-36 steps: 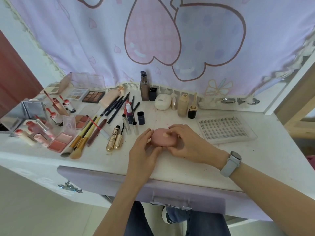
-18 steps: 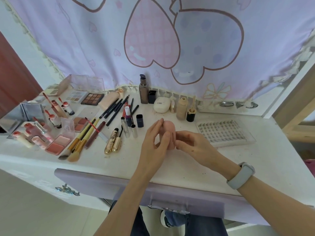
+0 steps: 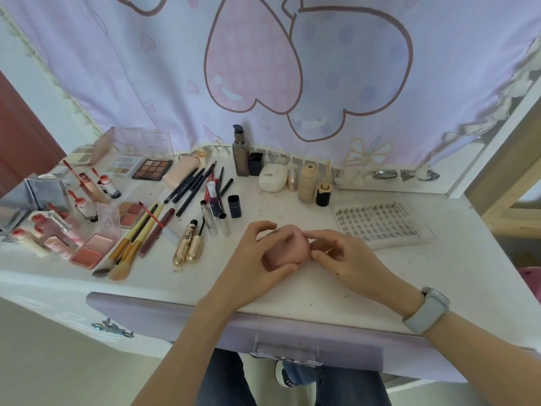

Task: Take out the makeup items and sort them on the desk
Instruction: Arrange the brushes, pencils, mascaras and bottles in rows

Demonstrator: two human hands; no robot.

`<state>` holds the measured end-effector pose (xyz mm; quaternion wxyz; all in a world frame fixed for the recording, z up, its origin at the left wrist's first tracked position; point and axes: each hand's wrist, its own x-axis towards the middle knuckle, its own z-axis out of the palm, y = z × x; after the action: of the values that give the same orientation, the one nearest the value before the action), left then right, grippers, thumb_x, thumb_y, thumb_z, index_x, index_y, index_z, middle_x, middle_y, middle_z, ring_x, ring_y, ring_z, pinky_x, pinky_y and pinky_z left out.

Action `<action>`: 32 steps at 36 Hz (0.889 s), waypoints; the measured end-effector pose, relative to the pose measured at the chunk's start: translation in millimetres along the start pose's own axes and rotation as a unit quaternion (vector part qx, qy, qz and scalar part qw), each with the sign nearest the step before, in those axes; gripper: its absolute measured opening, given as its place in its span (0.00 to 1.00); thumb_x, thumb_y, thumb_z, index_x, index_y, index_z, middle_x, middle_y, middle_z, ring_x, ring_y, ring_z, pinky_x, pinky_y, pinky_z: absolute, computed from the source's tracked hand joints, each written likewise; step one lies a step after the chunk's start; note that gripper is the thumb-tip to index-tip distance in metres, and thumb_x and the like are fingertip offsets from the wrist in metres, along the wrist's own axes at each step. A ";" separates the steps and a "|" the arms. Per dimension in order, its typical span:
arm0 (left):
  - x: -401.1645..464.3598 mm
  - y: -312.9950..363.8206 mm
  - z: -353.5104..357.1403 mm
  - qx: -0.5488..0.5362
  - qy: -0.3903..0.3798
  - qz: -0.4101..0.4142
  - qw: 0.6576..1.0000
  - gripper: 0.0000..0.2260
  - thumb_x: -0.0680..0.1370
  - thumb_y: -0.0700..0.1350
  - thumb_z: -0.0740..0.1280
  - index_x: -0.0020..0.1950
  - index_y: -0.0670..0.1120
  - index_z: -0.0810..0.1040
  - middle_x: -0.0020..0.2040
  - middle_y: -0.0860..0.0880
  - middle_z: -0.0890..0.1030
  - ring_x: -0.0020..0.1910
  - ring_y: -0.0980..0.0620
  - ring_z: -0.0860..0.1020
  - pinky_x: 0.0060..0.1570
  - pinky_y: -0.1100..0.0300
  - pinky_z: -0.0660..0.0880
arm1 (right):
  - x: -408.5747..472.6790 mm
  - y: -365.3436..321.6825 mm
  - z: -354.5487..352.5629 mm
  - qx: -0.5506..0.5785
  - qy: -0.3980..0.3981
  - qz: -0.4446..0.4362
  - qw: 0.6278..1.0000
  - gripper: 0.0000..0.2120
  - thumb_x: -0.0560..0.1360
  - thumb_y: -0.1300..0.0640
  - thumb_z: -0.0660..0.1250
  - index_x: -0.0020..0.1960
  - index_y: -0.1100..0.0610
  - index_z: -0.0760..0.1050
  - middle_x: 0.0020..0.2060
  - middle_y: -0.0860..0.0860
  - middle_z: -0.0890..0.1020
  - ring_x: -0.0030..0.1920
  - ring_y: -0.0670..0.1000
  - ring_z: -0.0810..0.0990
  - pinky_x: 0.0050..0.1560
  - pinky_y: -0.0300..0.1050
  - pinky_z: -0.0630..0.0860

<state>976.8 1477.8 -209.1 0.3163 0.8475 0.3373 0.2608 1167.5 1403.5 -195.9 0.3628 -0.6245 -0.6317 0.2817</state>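
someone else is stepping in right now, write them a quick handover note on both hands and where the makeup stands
Left hand grips the pink puff over the desk at front centre.
Right hand pinches at the puff's right edge.
Done: brushes, pencils, palettes, bottles and lash tray are laid out on the desk.
Left: set the puff down with its group.

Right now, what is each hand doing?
Left hand: fingers curled round the pink puff, holding it.
Right hand: fingertips pinching the same puff's edge.
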 end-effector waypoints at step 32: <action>-15.2 -10.7 -7.1 -0.018 0.021 -0.121 0.992 0.35 0.72 0.47 0.73 0.75 0.52 0.61 0.69 0.55 0.71 0.69 0.51 0.68 0.69 0.57 0.63 | 28.3 -23.5 29.6 -0.498 -0.002 -0.282 0.820 0.10 0.63 0.54 0.59 0.35 0.60 0.75 0.30 0.54 0.76 0.28 0.52 0.74 0.21 0.41 0.65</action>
<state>958.1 1475.3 -215.5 0.3537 0.7889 0.4389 0.2447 1131.0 1433.0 -190.9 0.0652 -0.5143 -0.8349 -0.1848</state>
